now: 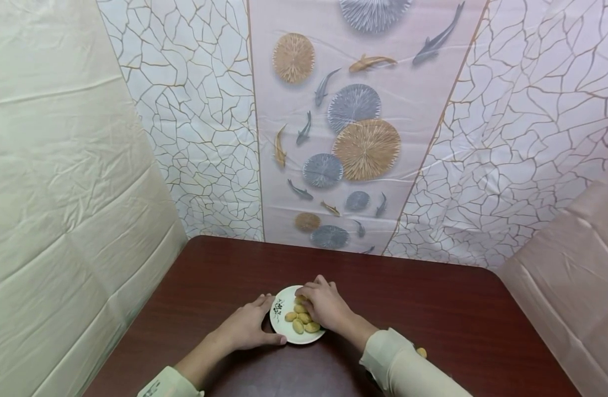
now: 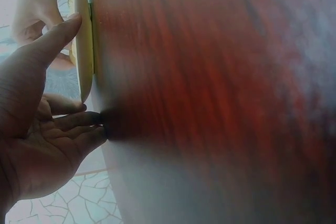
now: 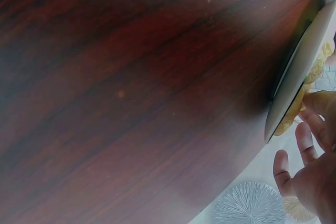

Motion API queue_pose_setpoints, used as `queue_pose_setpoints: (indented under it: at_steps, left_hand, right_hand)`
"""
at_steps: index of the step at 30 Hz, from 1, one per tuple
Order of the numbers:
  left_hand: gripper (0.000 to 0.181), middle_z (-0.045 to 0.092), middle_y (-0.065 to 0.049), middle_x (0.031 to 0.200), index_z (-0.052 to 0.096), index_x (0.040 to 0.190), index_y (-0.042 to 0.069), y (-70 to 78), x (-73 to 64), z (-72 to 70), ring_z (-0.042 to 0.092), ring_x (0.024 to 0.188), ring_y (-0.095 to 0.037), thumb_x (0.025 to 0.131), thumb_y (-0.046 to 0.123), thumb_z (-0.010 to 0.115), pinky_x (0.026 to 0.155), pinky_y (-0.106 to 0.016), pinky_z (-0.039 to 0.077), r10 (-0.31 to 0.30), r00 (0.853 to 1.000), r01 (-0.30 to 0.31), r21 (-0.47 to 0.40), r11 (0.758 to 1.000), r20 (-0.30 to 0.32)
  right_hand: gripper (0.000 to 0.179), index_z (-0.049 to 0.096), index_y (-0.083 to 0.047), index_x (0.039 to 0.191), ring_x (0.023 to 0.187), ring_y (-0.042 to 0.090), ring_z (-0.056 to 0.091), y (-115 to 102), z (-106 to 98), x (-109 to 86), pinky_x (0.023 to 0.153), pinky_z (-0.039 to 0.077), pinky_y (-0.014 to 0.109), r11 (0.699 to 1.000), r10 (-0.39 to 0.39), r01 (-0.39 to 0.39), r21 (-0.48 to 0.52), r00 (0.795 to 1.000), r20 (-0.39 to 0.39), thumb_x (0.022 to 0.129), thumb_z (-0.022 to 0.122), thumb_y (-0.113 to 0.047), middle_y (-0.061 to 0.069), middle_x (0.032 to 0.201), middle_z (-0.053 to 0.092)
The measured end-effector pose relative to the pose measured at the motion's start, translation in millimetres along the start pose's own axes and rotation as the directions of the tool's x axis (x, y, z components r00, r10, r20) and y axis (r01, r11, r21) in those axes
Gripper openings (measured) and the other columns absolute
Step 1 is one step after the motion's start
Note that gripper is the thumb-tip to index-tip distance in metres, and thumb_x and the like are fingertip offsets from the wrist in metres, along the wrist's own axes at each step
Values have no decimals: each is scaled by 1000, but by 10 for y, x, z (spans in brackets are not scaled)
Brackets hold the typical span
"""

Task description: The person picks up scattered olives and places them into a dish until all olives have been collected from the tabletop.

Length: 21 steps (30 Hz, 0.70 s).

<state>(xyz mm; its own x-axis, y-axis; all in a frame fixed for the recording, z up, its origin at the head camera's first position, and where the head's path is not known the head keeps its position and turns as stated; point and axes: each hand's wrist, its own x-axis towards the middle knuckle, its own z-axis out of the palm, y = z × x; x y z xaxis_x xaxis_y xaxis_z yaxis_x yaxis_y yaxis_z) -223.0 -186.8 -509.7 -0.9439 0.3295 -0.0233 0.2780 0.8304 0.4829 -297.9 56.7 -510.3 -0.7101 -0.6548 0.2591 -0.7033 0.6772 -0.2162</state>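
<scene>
A round white plate [image 1: 300, 337] with a dark flower print stands on the dark red table, holding several small yellow oval pieces [image 1: 298, 326], wrinkled in the right wrist view. My left hand [image 1: 245, 326] lies at the plate's left side with fingers spread wide. Its thumb [image 2: 73, 22] rests on the rim, while the index fingertip touches the edge lower down. From the right, my right hand [image 1: 326, 304] reaches over the plate. Thumb and forefinger pinch a yellow piece [image 3: 292, 115] near the far rim; the other fingers stay apart from it. That hand hides part of the pile.
Another yellow piece [image 1: 421, 352] lies on the table [image 1: 463, 325] beside my right sleeve [image 1: 403, 358], which partly hides what is around it. A patterned cloth [image 1: 329, 132] hangs behind the table's far edge, with plain cloth [image 1: 60, 220] at the left side.
</scene>
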Motion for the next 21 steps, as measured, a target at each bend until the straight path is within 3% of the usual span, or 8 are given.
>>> queue_pose_setpoints:
  at_steps: [13, 21]
  left_hand:
    - [120, 47, -35, 167, 43, 164, -9, 1, -2, -12, 49, 155, -52, 83, 66, 89, 120, -68, 48, 0, 1000, 0, -9, 1000, 1]
    - [121, 47, -35, 167, 43, 165, -8, -1, -4, -8, 49, 156, -52, 82, 67, 89, 121, -66, 48, 0, 1000, 0, -6, 1000, 3]
  right_hand:
    - [30, 79, -16, 133, 104, 20, 58, 8, -93, -54, 84, 44, 40, 1000, -23, 22, -6, 1000, -15, 103, 78, -14, 1, 128, 81]
    - [28, 80, -15, 129, 104, 21, 59, -30, -223, -131, 85, 47, 45, 999, -40, 40, -11, 998, -43, 101, 80, -14, 2, 127, 81]
